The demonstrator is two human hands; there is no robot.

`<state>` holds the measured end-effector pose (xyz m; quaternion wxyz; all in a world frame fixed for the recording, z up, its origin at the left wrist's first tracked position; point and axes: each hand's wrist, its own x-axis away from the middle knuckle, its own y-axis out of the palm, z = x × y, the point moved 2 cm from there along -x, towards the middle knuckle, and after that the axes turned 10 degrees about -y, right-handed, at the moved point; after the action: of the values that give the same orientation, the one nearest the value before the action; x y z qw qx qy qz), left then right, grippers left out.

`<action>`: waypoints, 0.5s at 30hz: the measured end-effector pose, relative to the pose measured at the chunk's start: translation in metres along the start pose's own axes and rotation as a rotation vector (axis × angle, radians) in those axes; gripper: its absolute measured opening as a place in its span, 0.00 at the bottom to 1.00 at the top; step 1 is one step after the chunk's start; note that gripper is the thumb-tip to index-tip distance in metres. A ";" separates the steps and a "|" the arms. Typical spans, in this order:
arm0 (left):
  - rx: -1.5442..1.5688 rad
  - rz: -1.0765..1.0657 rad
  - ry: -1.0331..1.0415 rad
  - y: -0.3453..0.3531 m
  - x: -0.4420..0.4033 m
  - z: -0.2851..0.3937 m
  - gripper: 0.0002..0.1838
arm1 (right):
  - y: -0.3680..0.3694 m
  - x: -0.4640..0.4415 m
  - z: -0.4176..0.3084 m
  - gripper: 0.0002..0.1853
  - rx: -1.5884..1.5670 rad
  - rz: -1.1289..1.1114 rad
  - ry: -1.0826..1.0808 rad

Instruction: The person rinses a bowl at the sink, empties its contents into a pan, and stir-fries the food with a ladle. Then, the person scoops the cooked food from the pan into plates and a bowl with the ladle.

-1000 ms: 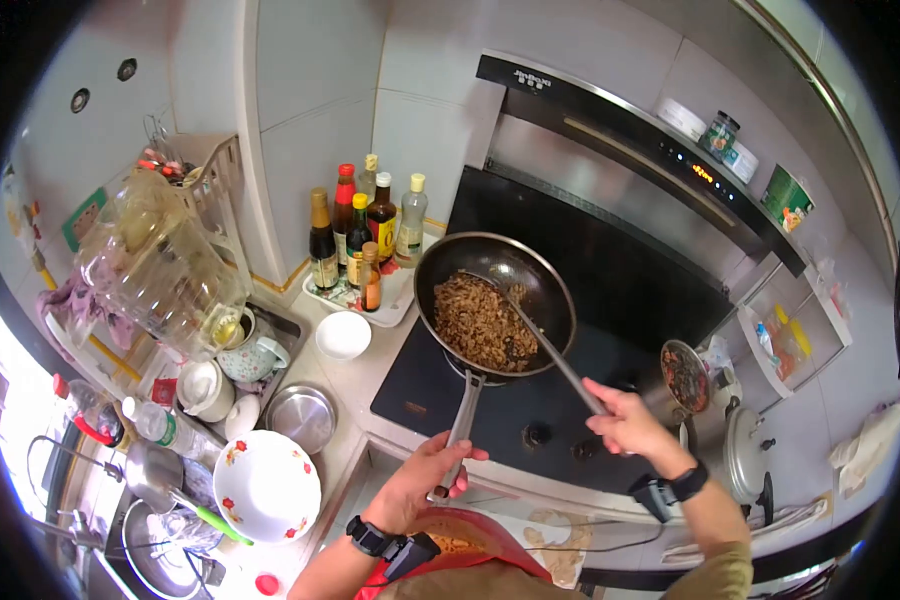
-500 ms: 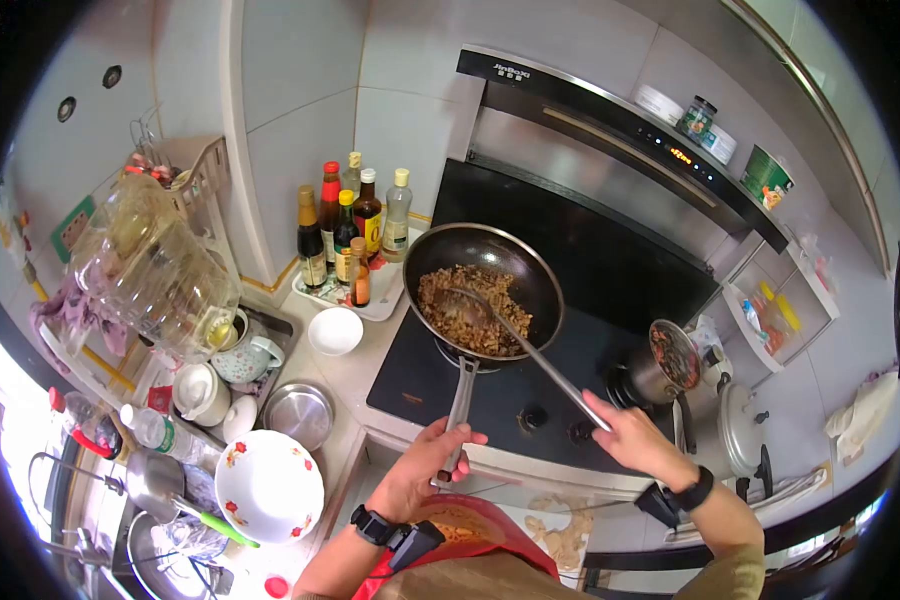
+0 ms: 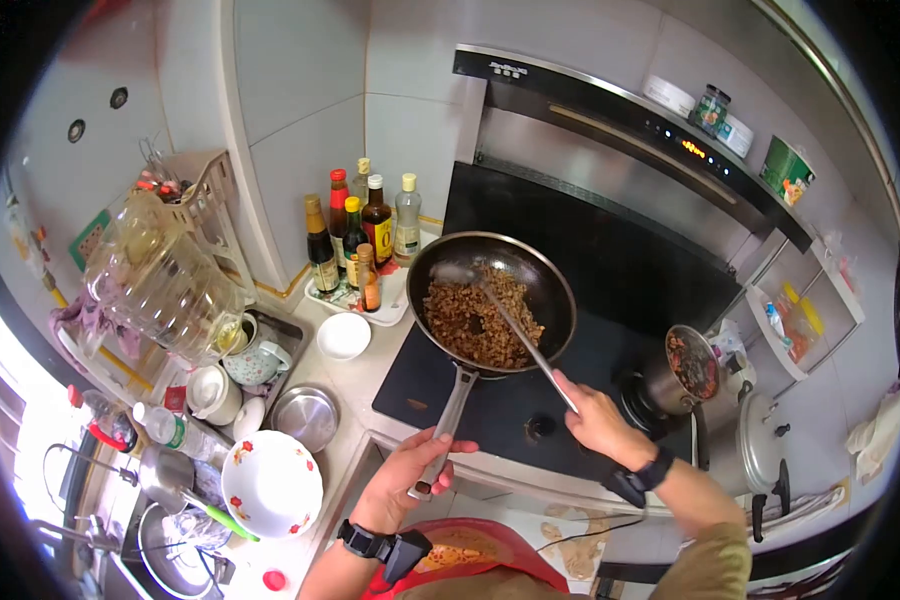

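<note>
The left hand point(image 3: 402, 472) grasps one pan point(image 3: 548, 290) by its handle; the right hand point(image 3: 608, 428), one utensil point(image 3: 522, 337); seven bottles point(image 3: 376, 218) at ten o'clock.

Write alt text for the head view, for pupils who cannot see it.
A person's left hand holds a frying pan by its handle over a black stove, while the right hand holds a long metal utensil in the brown, crumbly food inside. Bottles stand on a tray to the left, and a metal pot stands to the right.

Black wok point(image 3: 548, 280), brown food point(image 3: 452, 318), grey handle point(image 3: 454, 405); white bowl point(image 3: 270, 485) with red, probably floral, motifs.
</note>
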<state>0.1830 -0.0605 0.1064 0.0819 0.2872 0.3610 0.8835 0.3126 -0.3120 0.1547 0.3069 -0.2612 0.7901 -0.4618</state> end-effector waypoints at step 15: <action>-0.482 0.352 0.017 0.027 -0.157 -0.094 0.28 | -0.079 0.070 -0.009 0.34 -0.395 -0.203 0.561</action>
<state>0.2605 -0.1910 0.0005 -0.0098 0.3102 0.0862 0.9467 0.2696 -0.3902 0.2119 -0.0259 -0.2557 0.8877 -0.3819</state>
